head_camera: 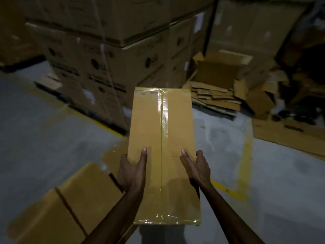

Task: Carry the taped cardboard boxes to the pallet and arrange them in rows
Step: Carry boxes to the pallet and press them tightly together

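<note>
Head view: I hold the box (pixel 163 147) out over the floor (pixel 52 129), left hand (pixel 133 171) and right hand (pixel 195 168) clamping its long sides near my end, thumbs on top. It looks stiff and fairly light, but the glossy tape (pixel 164 111) could slip, so I'd grip bare cardboard at the edges.

The box (pixel 163 138) is sitting between the left hand (pixel 132 170) and right hand (pixel 197 166); stacked boxes (pixel 105 50) are standing behind it
</note>
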Action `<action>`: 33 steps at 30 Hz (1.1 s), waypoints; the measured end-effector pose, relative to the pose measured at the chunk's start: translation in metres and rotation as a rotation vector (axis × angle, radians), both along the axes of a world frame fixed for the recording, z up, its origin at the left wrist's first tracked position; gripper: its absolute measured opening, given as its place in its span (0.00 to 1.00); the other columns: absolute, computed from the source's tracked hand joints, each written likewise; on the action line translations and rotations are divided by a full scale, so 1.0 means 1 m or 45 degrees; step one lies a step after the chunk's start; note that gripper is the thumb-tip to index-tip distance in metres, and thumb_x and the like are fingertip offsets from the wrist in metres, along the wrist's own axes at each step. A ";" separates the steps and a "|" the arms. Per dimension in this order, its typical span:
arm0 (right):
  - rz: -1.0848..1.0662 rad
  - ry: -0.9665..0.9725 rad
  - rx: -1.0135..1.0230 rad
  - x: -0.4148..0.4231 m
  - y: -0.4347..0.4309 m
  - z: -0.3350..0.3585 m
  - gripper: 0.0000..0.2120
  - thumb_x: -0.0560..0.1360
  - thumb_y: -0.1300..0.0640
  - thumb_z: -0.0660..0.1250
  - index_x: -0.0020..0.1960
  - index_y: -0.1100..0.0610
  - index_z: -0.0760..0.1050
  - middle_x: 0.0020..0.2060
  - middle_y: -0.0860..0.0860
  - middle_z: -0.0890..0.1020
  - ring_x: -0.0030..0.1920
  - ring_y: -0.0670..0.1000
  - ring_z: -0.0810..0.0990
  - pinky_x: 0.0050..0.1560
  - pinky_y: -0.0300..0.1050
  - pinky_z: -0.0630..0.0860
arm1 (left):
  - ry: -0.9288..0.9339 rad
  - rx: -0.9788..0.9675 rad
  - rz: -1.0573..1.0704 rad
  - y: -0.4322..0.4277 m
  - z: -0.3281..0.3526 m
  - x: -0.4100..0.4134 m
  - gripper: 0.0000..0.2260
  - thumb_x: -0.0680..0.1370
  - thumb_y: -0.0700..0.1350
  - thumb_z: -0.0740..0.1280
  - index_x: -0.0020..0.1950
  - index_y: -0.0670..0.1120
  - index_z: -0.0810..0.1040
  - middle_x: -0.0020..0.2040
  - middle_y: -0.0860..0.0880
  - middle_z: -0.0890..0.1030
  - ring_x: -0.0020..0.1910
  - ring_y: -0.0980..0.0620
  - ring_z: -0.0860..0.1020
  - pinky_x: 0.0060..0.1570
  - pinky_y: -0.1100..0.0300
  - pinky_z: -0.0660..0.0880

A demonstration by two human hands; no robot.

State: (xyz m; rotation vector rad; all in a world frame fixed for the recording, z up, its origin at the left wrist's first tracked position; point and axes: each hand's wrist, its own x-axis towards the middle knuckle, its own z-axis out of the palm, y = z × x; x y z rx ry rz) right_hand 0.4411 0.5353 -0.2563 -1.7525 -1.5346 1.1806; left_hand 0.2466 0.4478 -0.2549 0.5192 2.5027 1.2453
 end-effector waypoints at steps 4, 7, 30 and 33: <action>-0.309 0.078 0.013 0.103 0.038 0.008 0.46 0.64 0.13 0.49 0.68 0.43 0.68 0.60 0.52 0.80 0.56 0.58 0.79 0.61 0.59 0.76 | 0.031 0.062 -0.204 0.064 0.004 0.086 0.38 0.68 0.83 0.58 0.61 0.54 0.75 0.60 0.47 0.82 0.60 0.40 0.80 0.58 0.44 0.74; -0.386 -0.003 0.043 0.170 0.056 0.014 0.46 0.69 0.16 0.51 0.78 0.42 0.63 0.73 0.53 0.73 0.69 0.59 0.75 0.68 0.59 0.72 | 0.037 0.039 -0.377 0.108 0.014 0.151 0.38 0.69 0.81 0.58 0.62 0.52 0.75 0.59 0.46 0.82 0.59 0.40 0.80 0.58 0.45 0.74; -1.153 0.105 0.246 0.561 0.307 0.056 0.43 0.72 0.22 0.63 0.81 0.36 0.57 0.74 0.42 0.71 0.70 0.49 0.72 0.70 0.52 0.70 | -0.180 0.138 -1.189 0.510 0.014 0.574 0.40 0.70 0.84 0.50 0.68 0.57 0.71 0.63 0.47 0.81 0.59 0.41 0.80 0.62 0.39 0.75; -1.272 0.078 0.253 0.608 0.322 0.056 0.46 0.66 0.17 0.60 0.80 0.32 0.55 0.75 0.45 0.72 0.71 0.54 0.74 0.71 0.60 0.73 | -0.216 0.135 -1.349 0.550 0.017 0.632 0.41 0.70 0.82 0.51 0.75 0.58 0.67 0.71 0.47 0.77 0.66 0.40 0.77 0.68 0.38 0.70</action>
